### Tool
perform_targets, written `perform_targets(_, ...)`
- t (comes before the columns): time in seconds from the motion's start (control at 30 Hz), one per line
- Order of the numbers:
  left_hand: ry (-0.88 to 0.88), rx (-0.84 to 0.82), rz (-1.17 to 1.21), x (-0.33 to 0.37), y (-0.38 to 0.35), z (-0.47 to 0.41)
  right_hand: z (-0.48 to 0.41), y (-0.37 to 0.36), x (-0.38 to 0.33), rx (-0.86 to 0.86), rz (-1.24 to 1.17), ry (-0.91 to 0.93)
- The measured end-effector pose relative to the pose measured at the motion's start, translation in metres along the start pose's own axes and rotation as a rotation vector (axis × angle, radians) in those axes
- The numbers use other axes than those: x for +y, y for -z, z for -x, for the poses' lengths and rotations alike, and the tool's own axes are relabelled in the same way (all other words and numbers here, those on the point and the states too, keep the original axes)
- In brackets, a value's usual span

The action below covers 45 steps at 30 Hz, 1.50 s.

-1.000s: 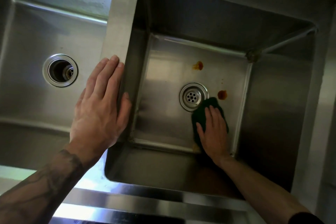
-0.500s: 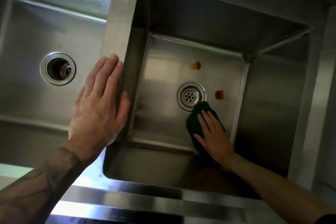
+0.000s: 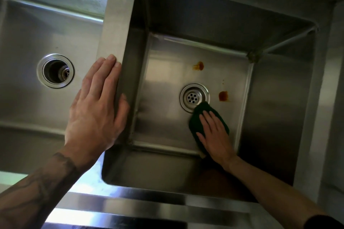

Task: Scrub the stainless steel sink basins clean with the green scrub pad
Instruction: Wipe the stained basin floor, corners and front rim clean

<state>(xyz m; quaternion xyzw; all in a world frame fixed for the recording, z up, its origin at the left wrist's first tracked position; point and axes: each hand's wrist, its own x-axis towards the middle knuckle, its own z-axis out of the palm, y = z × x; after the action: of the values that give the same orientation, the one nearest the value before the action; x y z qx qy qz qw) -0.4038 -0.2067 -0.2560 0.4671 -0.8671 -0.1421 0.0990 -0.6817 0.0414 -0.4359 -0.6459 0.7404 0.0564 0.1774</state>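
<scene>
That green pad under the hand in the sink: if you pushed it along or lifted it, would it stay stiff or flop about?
Probably floppy: the green scrub pad looks thin and lies flat under the right hand. It likely weighs little, since spread fingers cover most of it. It should slide readily over the smooth basin floor.

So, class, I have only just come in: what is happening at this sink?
A person is scrubbing a double stainless steel sink. The right hand presses the green scrub pad flat on the floor of the right basin, with the pad's far edge at the drain. The left hand rests flat on the divider between the basins. Two orange-brown stains, one beyond the drain and one to its right, are not yet scrubbed off. The left basin holds nothing.
</scene>
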Motion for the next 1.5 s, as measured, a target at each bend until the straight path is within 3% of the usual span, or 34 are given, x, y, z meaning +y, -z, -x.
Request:
perform_targets(0.13,-0.002,0.003,0.008,-0.001,0.000,0.000,-0.015,0.013,0.019,0.100,-0.149,-0.429)
perform_targets(0.27,-0.008,0.010,0.004,-0.001,0.000,0.001,-0.044,0.016,-0.001,0.215,-0.245,-0.641)
perform_targets(0.43,-0.008,0.004,0.005,-0.001,0.000,0.000,-0.019,0.010,0.002,0.120,-0.187,-0.451)
perform_targets(0.67,0.001,-0.005,0.002,0.000,0.002,0.000,-0.080,0.025,0.009,0.278,-0.235,-0.738)
perform_targets(0.87,0.001,-0.008,0.008,0.000,0.001,-0.001,-0.034,0.013,0.014,0.142,-0.125,-0.361)
perform_targets(1.07,-0.013,0.010,0.012,-0.001,0.000,0.001,-0.099,0.028,0.002,0.325,-0.220,-0.720)
perform_targets(1.2,-0.035,0.023,0.010,-0.003,-0.001,0.000,-0.059,0.014,-0.011,0.186,-0.159,-0.361)
perform_targets(1.27,-0.042,0.028,0.019,-0.003,-0.002,0.000,-0.044,0.013,0.011,0.148,-0.122,-0.278)
perform_targets(1.43,-0.045,0.028,0.021,-0.003,-0.002,0.000,-0.093,0.027,0.026,0.323,-0.216,-0.732)
perform_targets(1.5,-0.041,0.028,0.022,-0.002,-0.002,-0.001,-0.101,0.028,0.006,0.338,-0.252,-0.719)
